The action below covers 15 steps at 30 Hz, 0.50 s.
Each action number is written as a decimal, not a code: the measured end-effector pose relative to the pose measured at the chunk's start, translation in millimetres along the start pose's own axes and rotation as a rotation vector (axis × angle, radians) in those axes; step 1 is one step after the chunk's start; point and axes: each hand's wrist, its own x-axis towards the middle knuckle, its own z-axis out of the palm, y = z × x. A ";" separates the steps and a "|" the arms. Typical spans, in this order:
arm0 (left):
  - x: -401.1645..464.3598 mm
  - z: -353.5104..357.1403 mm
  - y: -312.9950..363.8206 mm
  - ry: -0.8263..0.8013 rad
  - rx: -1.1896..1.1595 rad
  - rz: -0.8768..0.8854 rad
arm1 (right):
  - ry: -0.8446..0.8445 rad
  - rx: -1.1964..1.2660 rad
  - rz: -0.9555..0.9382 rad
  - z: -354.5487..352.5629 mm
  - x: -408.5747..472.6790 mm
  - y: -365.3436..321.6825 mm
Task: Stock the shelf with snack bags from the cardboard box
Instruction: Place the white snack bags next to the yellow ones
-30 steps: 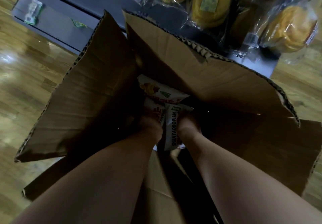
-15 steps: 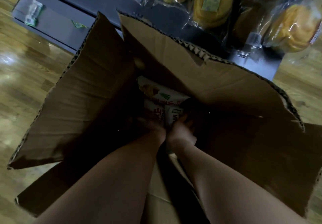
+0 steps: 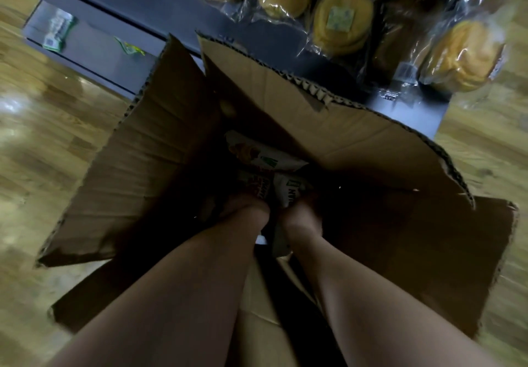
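Both of your hands are down inside the cardboard box (image 3: 328, 126), which stands on the wooden floor (image 3: 43, 144) with its 4 flaps folded outward, just in front of the dark grey shelf (image 3: 148, 12). Your left hand (image 3: 245, 209) sits low in the box against a red-and-white snack bag (image 3: 257, 185), and your right hand (image 3: 303, 212) is right beside it against a white snack bag with green lettering (image 3: 288, 192). The box interior is dark and the fingers of both hands are buried among the packets, so you cannot tell how far either hand is open or whether it has hold of a bag. Counting what shows, 3 snack bags are visible in the box: the 2 at your hands and a third white bag with a yellow picture (image 3: 257, 155) lying just beyond them, toward the far wall. On the shelf, about 5 clear packets of buns (image 3: 343, 21) are piled at the upper right, some overlapping. Further left, on the shelf's lower ledge, lie 2 small green-and-white packets (image 3: 55, 31), well apart from the buns.
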 end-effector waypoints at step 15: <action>-132.5 -78.2 -5.0 0.117 -0.431 0.207 | 0.347 -0.069 -0.446 -95.6 -106.1 -15.9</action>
